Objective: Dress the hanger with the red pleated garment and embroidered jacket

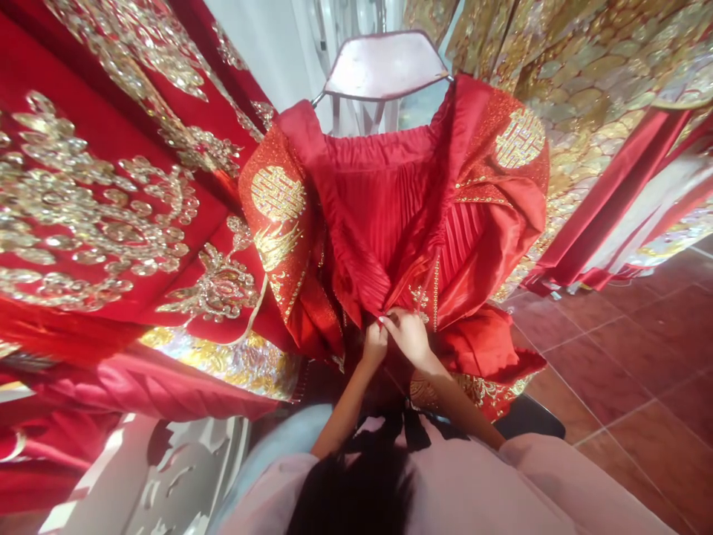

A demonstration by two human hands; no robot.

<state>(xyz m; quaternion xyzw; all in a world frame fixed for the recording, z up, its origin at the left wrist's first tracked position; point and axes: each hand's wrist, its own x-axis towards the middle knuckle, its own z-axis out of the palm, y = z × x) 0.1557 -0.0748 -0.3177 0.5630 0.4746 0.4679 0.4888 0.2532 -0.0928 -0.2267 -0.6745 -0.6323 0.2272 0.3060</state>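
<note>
A red dress (384, 200) with a V-shaped front, pleated fabric inside and gold-embroidered sleeves hangs over what looks like a pale chair back (388, 65). My left hand (376, 343) is closed at the bottom of the V, pinching the red cloth's edge. Right beside it, my right hand (408, 338) pinches the same spot, thumb and fingers together. The fingertips of both hands nearly touch. Whatever small fastening may lie between them is hidden. Gold beading (419, 297) runs down the front just above my right hand.
Red fabric with crystal beading (83, 200) stands close on the left. A gold sequinned cloth (601, 59) and red draped fabric (618, 189) are on the right. A white cut-out panel (183, 468) is at lower left, and a dark seat edge (532, 417) shows above the tiled floor (640, 357).
</note>
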